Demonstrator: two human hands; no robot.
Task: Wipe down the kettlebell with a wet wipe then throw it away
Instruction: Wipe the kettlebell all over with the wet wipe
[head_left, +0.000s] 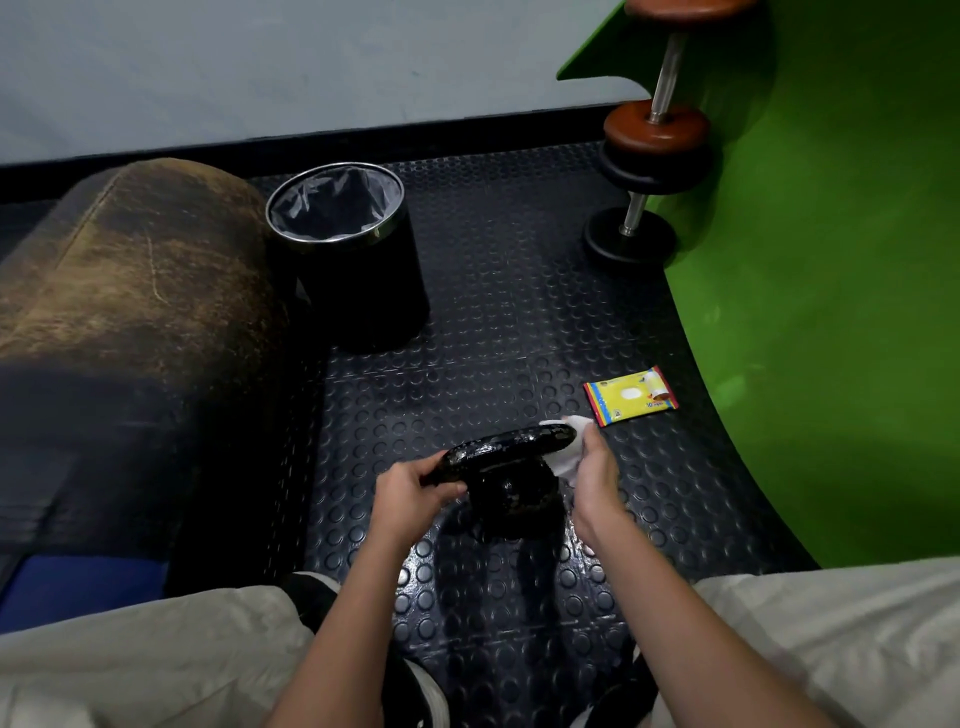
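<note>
A black kettlebell stands on the studded rubber floor between my knees, its surface glossy and wet. My left hand grips the left end of its handle. My right hand holds a white wet wipe wrapped around the right end of the handle. A black bin with a clear liner and a metal rim stands on the floor further back and to the left, apart from both hands.
A yellow wet wipe pack lies on the floor just right of the kettlebell. A worn brown padded roll fills the left side. Dumbbells lean against the green wall at the back right. My knees frame the bottom.
</note>
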